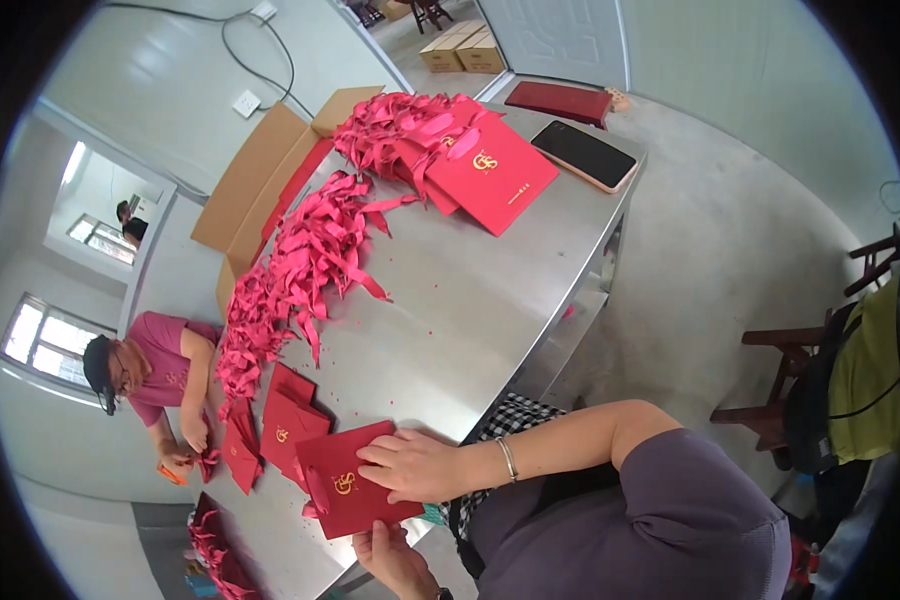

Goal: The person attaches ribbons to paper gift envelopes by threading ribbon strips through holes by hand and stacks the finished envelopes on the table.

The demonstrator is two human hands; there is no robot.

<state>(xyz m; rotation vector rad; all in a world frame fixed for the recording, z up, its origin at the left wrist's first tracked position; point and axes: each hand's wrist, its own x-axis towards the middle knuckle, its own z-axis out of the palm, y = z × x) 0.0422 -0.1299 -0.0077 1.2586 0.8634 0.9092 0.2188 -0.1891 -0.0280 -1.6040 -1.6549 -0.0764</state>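
A flat red paper gift bag point(342, 478) with a gold emblem lies at the near edge of the metal table, partly covered by my hands. My right hand point(410, 465), a bracelet on its wrist, rests on the bag's upper part with its fingers stretched flat. Lower down, my left hand point(390, 558) pinches the bag's bottom edge between thumb and fingers. Just left of it are more red bags point(288, 428), loosely overlapping, and another small red bag point(240, 450). A pink ribbon handle shows at this bag's left side.
A long heap of ribbon-handled bags point(315, 240) runs along the metal table point(470, 310) beside an open carton point(255, 185). Flat red bags point(495, 170) and a phone point(585, 155) lie at the far end. Across the table, a co-worker point(160, 370) handles something orange. Chairs stand right.
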